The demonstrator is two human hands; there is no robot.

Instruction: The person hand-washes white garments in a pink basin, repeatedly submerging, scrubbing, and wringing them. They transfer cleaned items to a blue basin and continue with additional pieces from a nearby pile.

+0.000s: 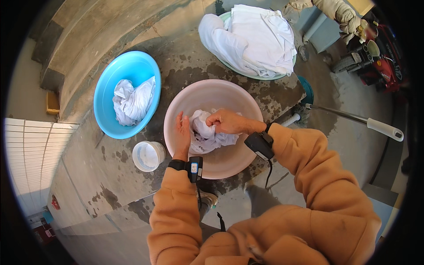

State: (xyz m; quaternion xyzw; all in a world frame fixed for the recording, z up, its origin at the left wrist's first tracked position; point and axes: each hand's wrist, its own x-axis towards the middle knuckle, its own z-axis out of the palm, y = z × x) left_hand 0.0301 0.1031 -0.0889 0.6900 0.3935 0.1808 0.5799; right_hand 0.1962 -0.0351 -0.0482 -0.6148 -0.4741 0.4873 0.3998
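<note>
In front of me a pink plastic basin (232, 169) holds a wet, crumpled white cloth (208, 142) and some water. My right hand (227, 122) is closed on a bunch of this cloth near the basin's middle. My left hand (183, 131), its fingers apart, is at the cloth's left side, inside the basin's left wall; whether it touches the cloth is hard to tell. To the left, a blue plastic basin (114, 71) contains another twisted white cloth (135, 102). Folded white fabric (255, 36) is heaped over a pale green basin (246, 73) at the far side.
A white plastic tub (149, 156) stands on the wet concrete slab (112, 165) left of the pink basin. At right are a brush with a long metal-and-white handle (351, 116), a teal container (305, 90) and a red motorcycle (384, 69). Concrete steps (89, 39) rise at upper left.
</note>
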